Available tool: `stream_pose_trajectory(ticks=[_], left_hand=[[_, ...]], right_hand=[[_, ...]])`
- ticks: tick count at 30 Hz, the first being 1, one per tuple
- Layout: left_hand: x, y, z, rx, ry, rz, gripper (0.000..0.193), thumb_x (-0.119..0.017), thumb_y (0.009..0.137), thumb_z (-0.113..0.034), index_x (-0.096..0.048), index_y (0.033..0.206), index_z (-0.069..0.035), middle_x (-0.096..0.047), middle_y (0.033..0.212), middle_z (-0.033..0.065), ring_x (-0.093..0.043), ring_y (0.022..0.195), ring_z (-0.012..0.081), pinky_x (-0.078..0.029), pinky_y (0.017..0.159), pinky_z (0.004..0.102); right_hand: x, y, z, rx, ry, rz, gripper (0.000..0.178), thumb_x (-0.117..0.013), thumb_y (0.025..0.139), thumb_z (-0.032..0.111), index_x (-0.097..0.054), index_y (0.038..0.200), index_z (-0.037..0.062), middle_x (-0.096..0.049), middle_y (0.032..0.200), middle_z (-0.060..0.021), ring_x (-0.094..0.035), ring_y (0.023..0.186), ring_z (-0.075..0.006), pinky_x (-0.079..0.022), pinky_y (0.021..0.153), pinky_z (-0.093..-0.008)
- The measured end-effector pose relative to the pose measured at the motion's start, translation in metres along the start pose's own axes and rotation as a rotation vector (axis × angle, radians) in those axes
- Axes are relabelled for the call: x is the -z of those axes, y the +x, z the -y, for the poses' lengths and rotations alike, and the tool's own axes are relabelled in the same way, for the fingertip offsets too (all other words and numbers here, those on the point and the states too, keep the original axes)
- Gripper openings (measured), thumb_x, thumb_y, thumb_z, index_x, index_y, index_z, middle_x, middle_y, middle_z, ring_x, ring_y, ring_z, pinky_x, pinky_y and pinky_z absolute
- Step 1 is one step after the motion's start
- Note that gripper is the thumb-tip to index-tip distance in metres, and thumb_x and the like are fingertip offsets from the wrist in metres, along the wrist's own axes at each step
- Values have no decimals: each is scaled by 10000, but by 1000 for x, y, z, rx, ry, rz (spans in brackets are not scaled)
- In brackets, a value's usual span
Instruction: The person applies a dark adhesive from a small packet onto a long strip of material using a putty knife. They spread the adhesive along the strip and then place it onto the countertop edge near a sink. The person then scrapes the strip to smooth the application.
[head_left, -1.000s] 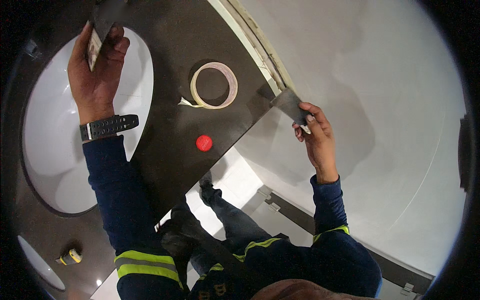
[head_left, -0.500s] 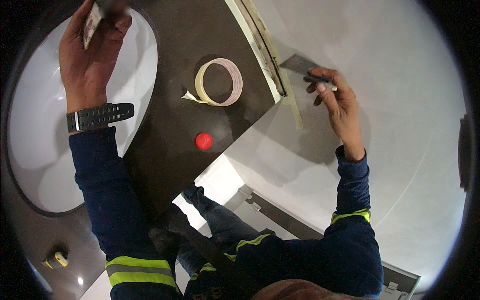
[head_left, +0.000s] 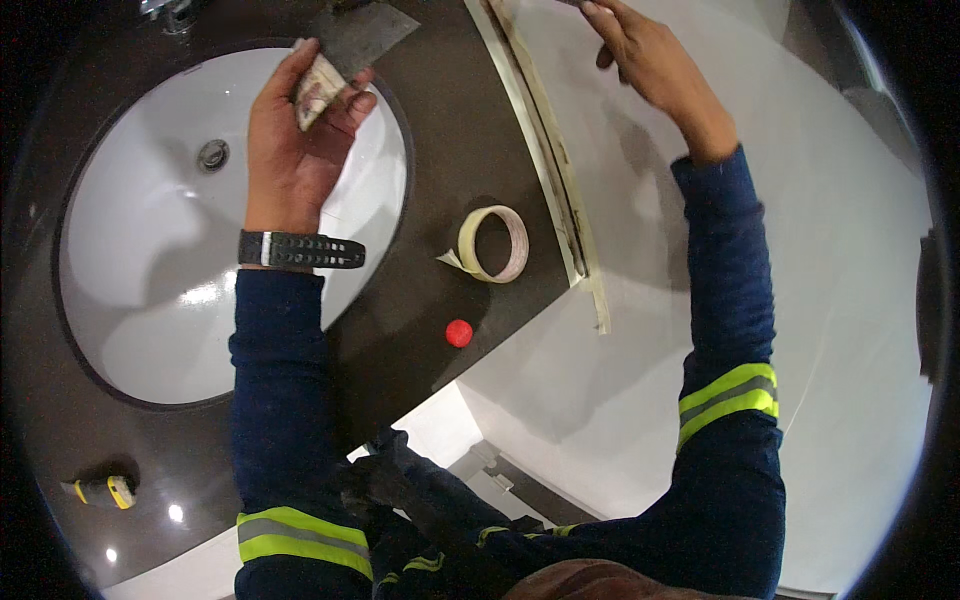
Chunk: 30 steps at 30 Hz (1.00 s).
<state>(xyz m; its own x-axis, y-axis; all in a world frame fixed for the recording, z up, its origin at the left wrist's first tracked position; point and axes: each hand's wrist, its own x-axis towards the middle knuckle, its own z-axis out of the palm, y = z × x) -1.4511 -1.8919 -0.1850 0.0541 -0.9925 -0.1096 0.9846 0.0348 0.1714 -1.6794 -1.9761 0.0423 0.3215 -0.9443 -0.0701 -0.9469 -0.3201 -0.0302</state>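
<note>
My left hand point(head_left: 295, 160) is above the sink's right side, fingers closed around the worn pale handle of a wide putty knife point(head_left: 366, 42). The grey blade reaches past the sink's rim over the counter, and a dark lump shows at its far edge, cut off by the picture. Up by the wall, my right hand point(head_left: 665, 70) pinches a smaller putty knife, of which only a sliver shows at the upper edge. Between the hands runs the seam point(head_left: 540, 135) of counter and wall, bordered by pale masking tape point(head_left: 601, 305) and smeared with dark marks.
A masking tape roll point(head_left: 513, 262) with a loose end stands on the dark counter point(head_left: 400, 350). Nearer me lies a red cap point(head_left: 458, 333). The white sink point(head_left: 130, 290) fills the left, a faucet point(head_left: 172, 14) behind it. A yellow-and-black tool point(head_left: 108, 492) sits at the near left.
The view has shifted, showing more of the sink. My right hand has gone farther up along the wall, its putty knife nearly out of the picture. The left hand's wide blade now shows plainly.
</note>
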Motion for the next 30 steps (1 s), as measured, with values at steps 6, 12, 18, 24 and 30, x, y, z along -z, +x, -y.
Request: stream_pose_trajectory(ticks=[6,12,18,24,30], left_hand=[[-7,-2,7,26,-165,72,145,-611,1025,-177,-621,1099,-53,-716,1015,145,-695,874,271,-550,703,373],[-3,-3,-2,12,-253,57,142,-627,1011,-185,-634,1086,-66,-737,1028,114,-720,887,286,-578,707,388],[-4,-5,-1,-2,-263,55,155,-615,1015,-187,-636,1105,-63,-746,1038,123,-750,896,286,-621,719,393],[-1,-2,1,-24,-246,73,183,-604,1022,-192,-623,1133,-48,-738,1067,142,-754,899,274,-648,735,389],[-2,-3,-1,-19,-204,60,197,-610,1021,-203,-618,1127,-37,-733,1067,148,-754,900,284,-660,746,399]], right_hand=[[-6,132,-44,553,-430,-85,412,-438,1086,345,-686,1118,17,-694,998,-222,-624,1001,-392,-502,888,-479],[-38,204,-49,680,-422,-248,266,-571,989,266,-721,1007,47,-682,938,-220,-653,934,-423,-521,845,-503],[-64,217,-59,661,-455,-286,196,-597,931,197,-726,980,58,-686,927,-202,-650,930,-420,-523,830,-517],[-82,228,-62,690,-510,-346,167,-610,901,185,-729,909,69,-683,892,-199,-629,926,-421,-515,812,-528],[-91,241,-66,667,-556,-407,181,-617,874,178,-710,785,51,-676,843,-218,-636,877,-425,-513,776,-538]])
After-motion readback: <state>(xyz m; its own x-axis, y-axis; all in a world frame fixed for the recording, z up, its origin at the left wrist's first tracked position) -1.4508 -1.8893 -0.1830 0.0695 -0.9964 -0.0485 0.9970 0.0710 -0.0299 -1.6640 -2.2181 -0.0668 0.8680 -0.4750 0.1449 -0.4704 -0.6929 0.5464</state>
